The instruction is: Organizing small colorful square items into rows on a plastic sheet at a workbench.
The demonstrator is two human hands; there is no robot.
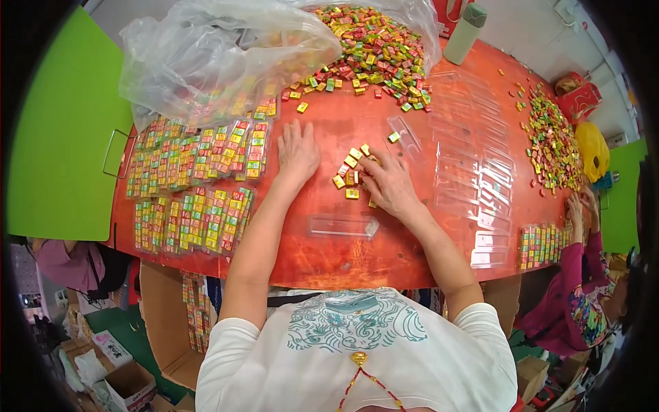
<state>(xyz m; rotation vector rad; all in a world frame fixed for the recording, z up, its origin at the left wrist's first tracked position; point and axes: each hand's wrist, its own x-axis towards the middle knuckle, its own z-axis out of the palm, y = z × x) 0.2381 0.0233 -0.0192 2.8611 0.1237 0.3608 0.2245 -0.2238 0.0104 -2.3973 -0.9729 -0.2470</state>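
My left hand [298, 150] rests on the red table with its fingers stretched forward, holding nothing. To its right lies a loose cluster of small yellow boxes [351, 162]. My right hand [391, 182] is over the right side of this cluster, fingers apart and touching or nearly touching some boxes; part of the cluster is hidden under it. Just beyond this hand is a clear plastic tray [408, 137] with one green-and-yellow box [393, 137] at its end. Another clear tray [343, 226] lies between my forearms.
A big heap of small coloured boxes [374, 51] spills from a clear plastic bag [226, 55]. Filled trays [199, 154] are stacked left; clear trays [473, 165] lie in rows right. A pale green bottle [467, 34] stands behind. Another person's hands [580, 209] work at far right.
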